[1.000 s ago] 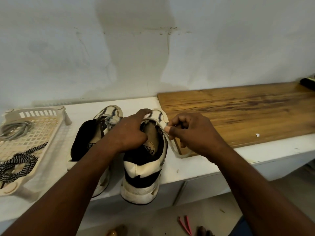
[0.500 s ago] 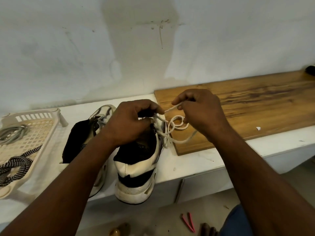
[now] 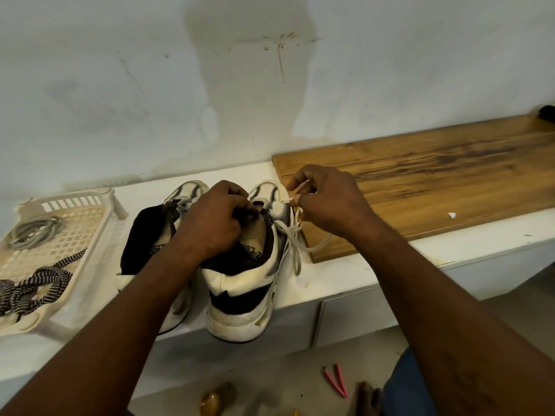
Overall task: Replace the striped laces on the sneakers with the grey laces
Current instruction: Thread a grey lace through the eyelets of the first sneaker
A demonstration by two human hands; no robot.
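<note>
Stained plaster is seen behind a white shelf (image 3: 345,283). At far left, a plastic basket (image 3: 72,203) holds a coiled grey lace (image 3: 33,235) and a striped lace (image 3: 33,286), both untouched. Beside it two shoes are stood heel-out: the first sneaker (image 3: 189,190), then the second sneaker (image 3: 240,295), clenched near its tongue by the left hand (image 3: 216,226). A pale lace (image 3: 297,259) hanging from its eyelets is pinched by the right hand (image 3: 327,202), at the edge of a wooden board (image 3: 420,181). Such cord is judged light, limp and easily tangled. It is best taken near the stiff tip while the shoe is steadied.
</note>
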